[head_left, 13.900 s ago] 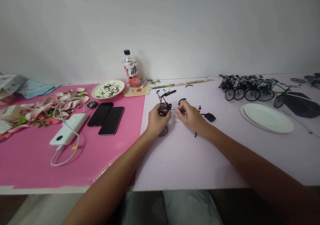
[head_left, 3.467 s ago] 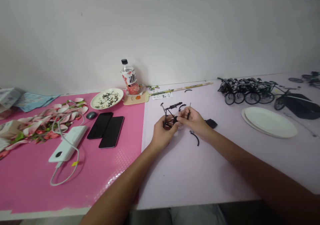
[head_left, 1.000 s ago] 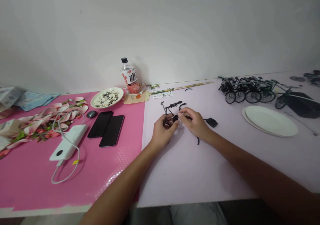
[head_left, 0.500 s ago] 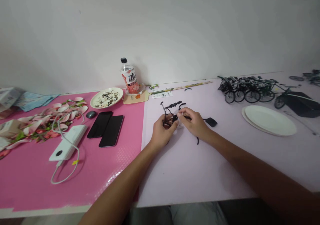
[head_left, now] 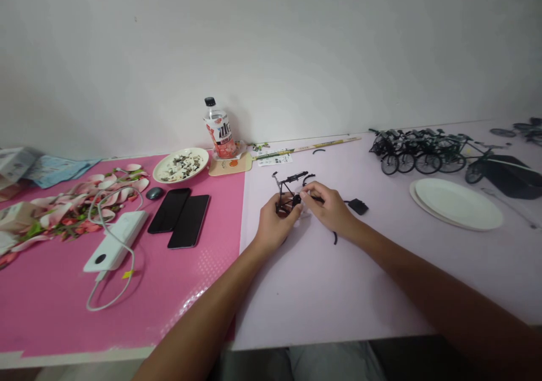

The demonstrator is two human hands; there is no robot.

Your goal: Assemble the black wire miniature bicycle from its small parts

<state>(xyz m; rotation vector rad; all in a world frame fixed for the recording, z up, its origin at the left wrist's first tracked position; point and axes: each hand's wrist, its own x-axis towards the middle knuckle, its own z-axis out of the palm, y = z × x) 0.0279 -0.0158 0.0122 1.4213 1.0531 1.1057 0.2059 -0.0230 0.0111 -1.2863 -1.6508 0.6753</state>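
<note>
A small black model bicycle frame is held upright over the pale part of the table. My left hand is closed around its lower part, thumb and fingers pressing on it. At its right side my right hand pinches at the frame near a dark round part; whatever lies between its fingertips is too small to make out. Just right of my right hand lies a flat black piece. Curved black strips lie near the hands, one below my right wrist.
Several finished-looking model bicycles stand at the back right, behind stacked white plates. On the left are two phones, a power bank, artificial petals, a bowl of small pieces and a bottle.
</note>
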